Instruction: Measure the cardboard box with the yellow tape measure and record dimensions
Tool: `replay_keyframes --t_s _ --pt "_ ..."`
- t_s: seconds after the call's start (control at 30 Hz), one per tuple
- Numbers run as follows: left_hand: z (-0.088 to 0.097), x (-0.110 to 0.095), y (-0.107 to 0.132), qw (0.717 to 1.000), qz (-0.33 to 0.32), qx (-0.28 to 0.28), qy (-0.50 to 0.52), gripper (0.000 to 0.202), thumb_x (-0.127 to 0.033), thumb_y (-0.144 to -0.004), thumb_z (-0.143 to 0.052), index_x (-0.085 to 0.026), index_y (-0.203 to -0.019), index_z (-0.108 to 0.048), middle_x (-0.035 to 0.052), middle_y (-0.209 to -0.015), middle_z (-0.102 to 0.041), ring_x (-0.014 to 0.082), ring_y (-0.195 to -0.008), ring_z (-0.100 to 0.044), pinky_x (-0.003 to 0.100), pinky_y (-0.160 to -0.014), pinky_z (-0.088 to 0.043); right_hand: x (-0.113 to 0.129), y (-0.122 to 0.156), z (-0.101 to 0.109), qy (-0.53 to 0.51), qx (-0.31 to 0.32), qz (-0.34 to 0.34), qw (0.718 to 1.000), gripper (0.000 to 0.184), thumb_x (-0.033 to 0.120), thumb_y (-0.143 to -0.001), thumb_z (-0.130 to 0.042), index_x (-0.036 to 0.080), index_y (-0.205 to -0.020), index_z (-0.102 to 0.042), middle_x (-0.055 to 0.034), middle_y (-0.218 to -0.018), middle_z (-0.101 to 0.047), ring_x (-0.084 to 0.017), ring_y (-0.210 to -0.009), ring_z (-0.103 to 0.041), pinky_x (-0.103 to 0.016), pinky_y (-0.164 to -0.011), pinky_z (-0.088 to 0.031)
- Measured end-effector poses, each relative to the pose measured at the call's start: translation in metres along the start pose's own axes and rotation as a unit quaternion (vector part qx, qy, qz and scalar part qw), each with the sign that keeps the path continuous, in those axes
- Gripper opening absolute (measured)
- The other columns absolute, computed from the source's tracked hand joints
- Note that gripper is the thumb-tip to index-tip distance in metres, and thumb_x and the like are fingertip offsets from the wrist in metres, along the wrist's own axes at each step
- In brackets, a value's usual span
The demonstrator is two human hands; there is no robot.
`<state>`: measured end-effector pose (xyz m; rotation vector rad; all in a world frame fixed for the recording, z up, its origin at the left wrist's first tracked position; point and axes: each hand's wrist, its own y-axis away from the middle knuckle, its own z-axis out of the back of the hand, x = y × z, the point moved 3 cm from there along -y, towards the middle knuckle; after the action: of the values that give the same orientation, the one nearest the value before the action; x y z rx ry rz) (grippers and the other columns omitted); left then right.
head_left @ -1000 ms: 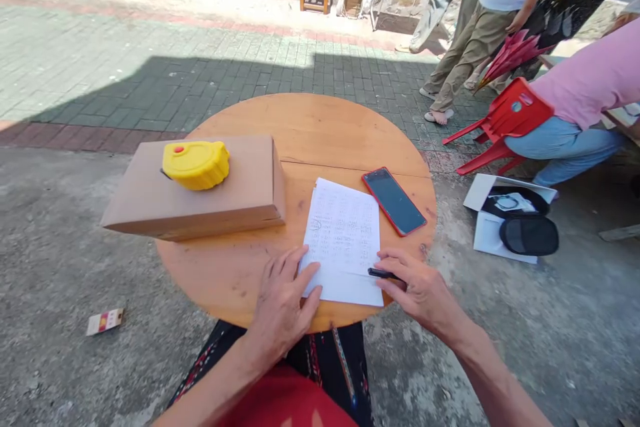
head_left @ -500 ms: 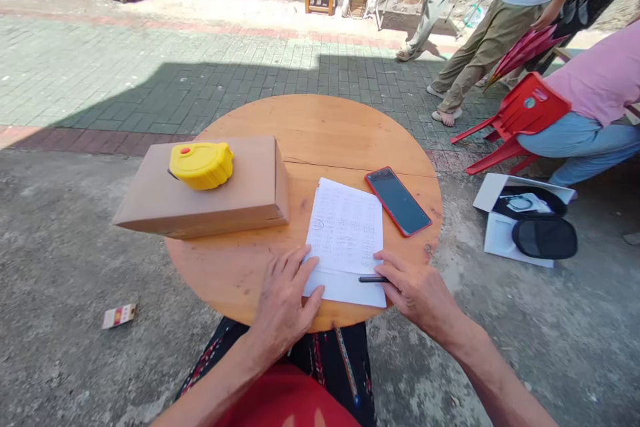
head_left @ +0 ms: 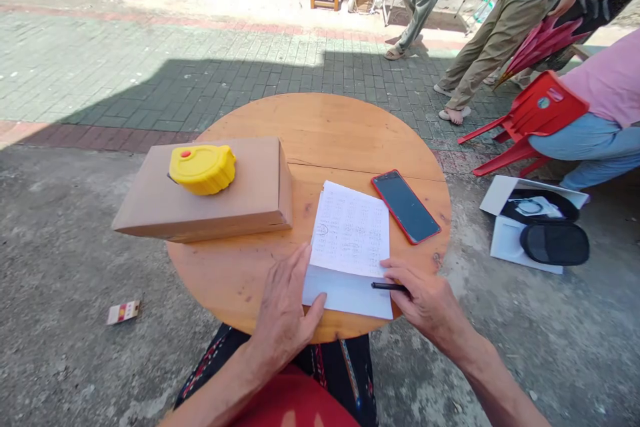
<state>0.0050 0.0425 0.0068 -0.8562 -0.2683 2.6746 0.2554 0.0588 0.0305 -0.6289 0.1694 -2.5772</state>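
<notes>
A white sheet of paper (head_left: 350,240) covered in handwritten figures lies on the round wooden table (head_left: 320,133), near its front edge. My left hand (head_left: 285,310) rests flat on the paper's left edge, fingers spread. My right hand (head_left: 425,300) is at the paper's lower right corner, fingers closed round a black pen (head_left: 387,286) whose tip lies on the sheet. A red-cased phone (head_left: 406,206) lies face up just right of the paper. A brown cardboard box (head_left: 210,193) sits on the table's left side with a yellow tape measure (head_left: 203,168) on top.
An open white box with a black case (head_left: 543,227) lies on the ground to the right. A seated person in pink on a red plastic chair (head_left: 530,120) and standing people are at the upper right. A small card (head_left: 123,311) lies on the concrete at left.
The view has shifted slightly. Both hands stay on the paper, the right one with its pen a little lower on the sheet. A person in the background has walked left.
</notes>
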Motion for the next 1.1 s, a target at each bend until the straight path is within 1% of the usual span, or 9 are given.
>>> replay_keyframes --t_s 0.23,0.3,0.37,0.4,0.47,0.53,0.57,0.87,1.1 --pt "0.001 0.001 -0.003 1.000 0.006 -0.008 0.022 0.073 -0.021 -0.088 -0.057 -0.017 -0.152 -0.022 0.0163 -0.139 -0.051 0.0297 -0.125 -0.049 0.047 -0.105 -0.041 -0.005 -0.003 0.001 -0.071 -0.023 -0.031 0.997 0.020 0.009 -0.085 -0.048 0.020 -0.090 -0.064 -0.0085 -0.103 -0.077 -0.022 -0.092 -0.075 -0.029 -0.074 -0.060" --pt "0.001 0.001 -0.004 0.999 0.008 -0.016 0.028 0.072 -0.021 -0.088 -0.057 -0.017 -0.151 -0.023 0.0161 -0.137 -0.053 0.0296 -0.122 -0.051 0.047 -0.103 -0.042 -0.007 -0.004 0.001 -0.104 -0.018 -0.062 0.992 0.019 0.011 -0.084 -0.049 0.020 -0.090 -0.065 -0.0075 -0.103 -0.077 -0.021 -0.083 -0.076 -0.029 -0.072 -0.060" --pt "0.002 0.001 -0.004 0.999 0.011 -0.024 0.034 0.071 -0.020 -0.088 -0.056 -0.017 -0.151 -0.024 0.0156 -0.136 -0.054 0.0291 -0.122 -0.052 0.046 -0.103 -0.042 -0.009 -0.004 0.000 -0.138 -0.004 -0.115 0.984 0.019 0.015 -0.086 -0.050 0.020 -0.093 -0.067 -0.0065 -0.101 -0.077 -0.017 -0.064 -0.073 -0.028 -0.062 -0.059" --pt "0.002 0.001 -0.004 0.999 0.012 -0.025 0.037 0.071 -0.019 -0.088 -0.055 -0.018 -0.151 -0.024 0.0152 -0.136 -0.054 0.0288 -0.122 -0.052 0.046 -0.103 -0.042 -0.010 -0.004 -0.001 -0.153 0.002 -0.146 0.977 0.019 0.017 -0.087 -0.050 0.020 -0.096 -0.068 -0.0054 -0.095 -0.078 -0.015 -0.055 -0.069 -0.027 -0.057 -0.057" --pt "0.002 0.002 -0.004 0.999 0.013 -0.025 0.042 0.070 -0.018 -0.088 -0.055 -0.018 -0.151 -0.024 0.0144 -0.136 -0.054 0.0283 -0.122 -0.052 0.045 -0.104 -0.042 -0.011 -0.003 -0.001 -0.175 0.009 -0.203 0.963 0.021 0.024 -0.091 -0.050 0.019 -0.099 -0.069 -0.0010 -0.071 -0.074 -0.014 -0.045 -0.063 -0.026 -0.050 -0.053" --pt "0.002 0.002 -0.004 0.999 0.014 -0.022 0.047 0.070 -0.018 -0.088 -0.055 -0.019 -0.151 -0.025 0.0138 -0.137 -0.054 0.0278 -0.122 -0.052 0.045 -0.105 -0.041 -0.011 -0.003 -0.001 -0.184 0.005 -0.240 0.953 0.024 0.032 -0.093 -0.051 0.020 -0.099 -0.071 0.0030 -0.052 -0.064 -0.015 -0.045 -0.061 -0.025 -0.048 -0.049" --pt "0.002 0.003 -0.004 0.998 0.014 -0.021 0.050 0.070 -0.017 -0.088 -0.054 -0.019 -0.151 -0.024 0.0136 -0.137 -0.054 0.0277 -0.122 -0.051 0.045 -0.105 -0.041 -0.010 -0.004 -0.001 -0.185 0.003 -0.249 0.951 0.026 0.035 -0.093 -0.051 0.020 -0.098 -0.071 0.0038 -0.048 -0.061 -0.016 -0.045 -0.061 -0.025 -0.048 -0.048" --pt "0.006 0.004 -0.003 0.996 0.020 -0.027 0.078 0.061 -0.017 -0.089 -0.053 -0.019 -0.146 -0.031 0.0135 -0.133 -0.055 0.0269 -0.121 -0.052 0.045 -0.102 -0.043 -0.011 -0.005 -0.004 -0.183 -0.005 -0.281 0.942 0.025 0.039 -0.092 -0.053 0.022 -0.093 -0.071 0.0037 -0.050 -0.064 -0.016 -0.049 -0.061 -0.026 -0.054 -0.047" --pt "0.006 0.002 -0.005 0.998 -0.024 -0.002 0.050 0.038 -0.012 -0.089 -0.049 -0.020 -0.127 -0.051 0.0115 -0.137 -0.055 0.0270 -0.124 -0.049 0.046 -0.103 -0.041 -0.012 -0.002 -0.008 -0.193 -0.015 -0.291 0.937 0.028 0.044 -0.094 -0.053 0.022 -0.093 -0.070 0.0020 -0.052 -0.065 -0.018 -0.053 -0.063 -0.028 -0.057 -0.048"
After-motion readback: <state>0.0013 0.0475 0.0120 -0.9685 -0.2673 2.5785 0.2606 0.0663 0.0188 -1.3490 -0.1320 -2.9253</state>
